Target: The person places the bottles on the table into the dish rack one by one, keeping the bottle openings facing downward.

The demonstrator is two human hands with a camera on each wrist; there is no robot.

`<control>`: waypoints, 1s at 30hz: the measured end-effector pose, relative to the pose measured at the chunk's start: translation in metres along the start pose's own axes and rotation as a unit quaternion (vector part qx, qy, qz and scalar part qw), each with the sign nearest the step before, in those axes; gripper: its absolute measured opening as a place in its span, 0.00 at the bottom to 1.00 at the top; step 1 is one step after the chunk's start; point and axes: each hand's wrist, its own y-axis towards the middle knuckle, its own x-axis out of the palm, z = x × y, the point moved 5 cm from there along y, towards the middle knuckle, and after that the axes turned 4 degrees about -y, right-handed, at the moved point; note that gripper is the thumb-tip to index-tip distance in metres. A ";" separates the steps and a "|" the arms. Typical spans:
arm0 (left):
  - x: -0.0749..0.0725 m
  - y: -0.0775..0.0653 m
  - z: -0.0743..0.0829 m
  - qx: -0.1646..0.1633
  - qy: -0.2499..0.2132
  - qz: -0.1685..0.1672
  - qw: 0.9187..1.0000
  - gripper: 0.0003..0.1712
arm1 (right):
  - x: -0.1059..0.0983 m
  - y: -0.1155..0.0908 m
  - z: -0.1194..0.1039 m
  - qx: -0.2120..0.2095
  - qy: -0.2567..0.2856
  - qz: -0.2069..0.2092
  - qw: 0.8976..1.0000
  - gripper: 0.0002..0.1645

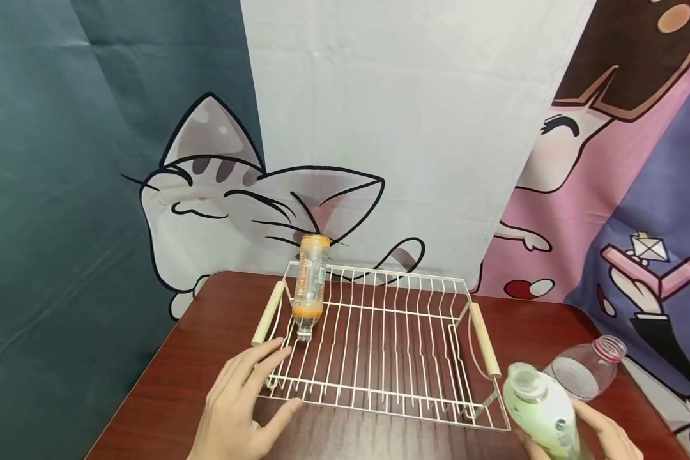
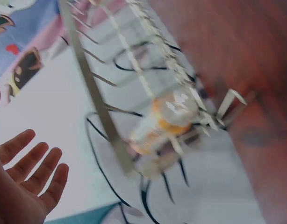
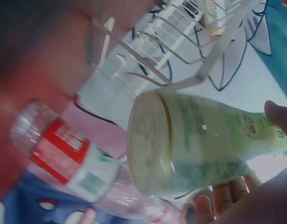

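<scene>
My right hand [image 1: 600, 434] holds a green-labelled plastic bottle [image 1: 543, 409] beside the front right corner of a white wire dish rack [image 1: 391, 396]. In the right wrist view, the fingers and thumb go round the bottle [image 3: 204, 140] near its narrower end. My left hand [image 1: 238, 402] is spread with nothing in it, close to the front left corner of the rack. An orange-labelled clear bottle [image 1: 310, 281] leans neck down in the rack's left end; it shows blurred in the left wrist view. Wooden handles [image 1: 485, 338] sit at both rack ends.
A clear bottle [image 1: 586, 367] with a pink neck ring stands right of the rack, partly behind the green one; its red and white label [image 3: 64, 151] shows in the right wrist view. The brown table [image 1: 167, 383] meets a cartoon-printed cloth [image 1: 425, 128] at the back.
</scene>
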 end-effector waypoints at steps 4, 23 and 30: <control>0.005 0.009 0.019 0.027 -0.032 -0.018 0.999 0.36 | -0.001 0.007 -0.020 -0.146 0.018 -0.003 0.989 0.50; 0.053 0.026 0.073 0.182 -0.095 -0.053 0.977 0.44 | 0.027 -0.020 -0.089 -0.393 0.061 0.011 0.917 0.35; 0.068 0.022 0.076 0.157 -0.110 -0.118 0.974 0.45 | 0.034 -0.029 -0.101 -0.433 0.044 0.009 0.900 0.37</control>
